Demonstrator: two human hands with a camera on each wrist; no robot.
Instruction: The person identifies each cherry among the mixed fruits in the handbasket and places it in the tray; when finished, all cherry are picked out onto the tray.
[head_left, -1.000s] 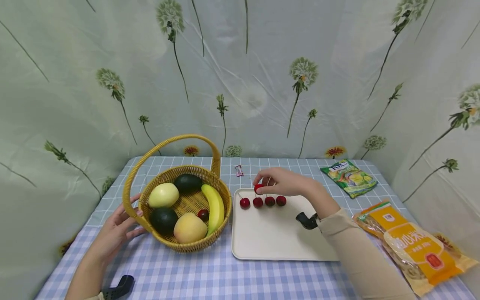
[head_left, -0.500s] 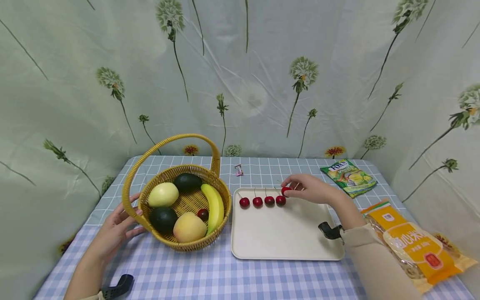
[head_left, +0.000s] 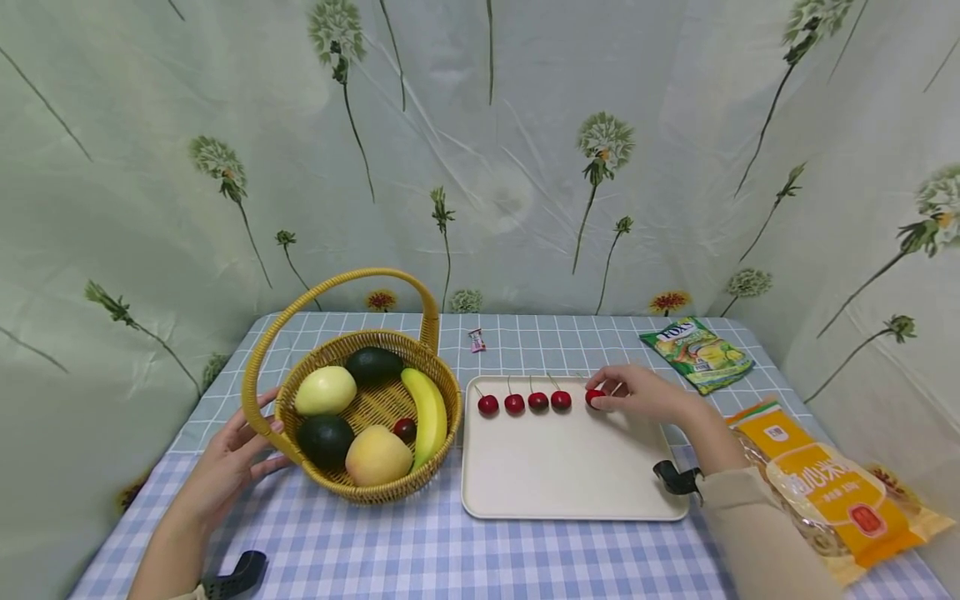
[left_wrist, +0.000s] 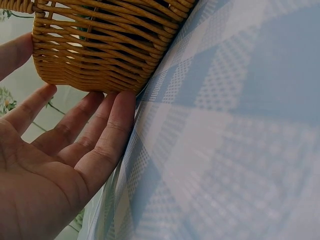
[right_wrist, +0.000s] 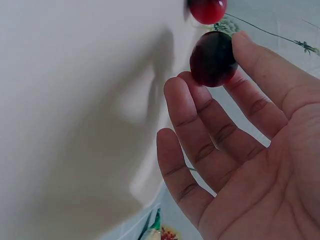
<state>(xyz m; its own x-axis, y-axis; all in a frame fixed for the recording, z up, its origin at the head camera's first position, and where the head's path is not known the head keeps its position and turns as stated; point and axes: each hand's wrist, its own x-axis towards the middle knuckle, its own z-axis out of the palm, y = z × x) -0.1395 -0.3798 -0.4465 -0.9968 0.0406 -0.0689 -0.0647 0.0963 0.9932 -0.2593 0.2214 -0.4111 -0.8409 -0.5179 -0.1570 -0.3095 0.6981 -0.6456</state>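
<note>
My right hand (head_left: 639,395) pinches a dark red cherry (right_wrist: 213,59) between thumb and fingertips, low over the back part of a cream tray (head_left: 555,471). To the left of it, several stemmed cherries (head_left: 537,402) lie in a row along the tray's back. Another cherry (right_wrist: 208,10) shows just past the held one in the right wrist view. My left hand (head_left: 231,457) rests its extended fingertips against the side of a yellow wicker basket (left_wrist: 107,45). In the basket are a banana (head_left: 427,417), a peach (head_left: 379,456), a pale yellow-green fruit (head_left: 326,391), dark green fruits (head_left: 374,367) and one cherry (head_left: 405,429).
A small wrapped candy (head_left: 477,340) lies behind the tray. To the right are a green candy bag (head_left: 699,354) and an orange noodle package (head_left: 836,492), partly behind the right sleeve. The basket's tall handle (head_left: 390,273) arches over the fruit. A curtain hangs behind the table.
My right hand has carried its cherry rightward along the tray's back and down to the right end of the row. The left hand has stayed at the basket.
</note>
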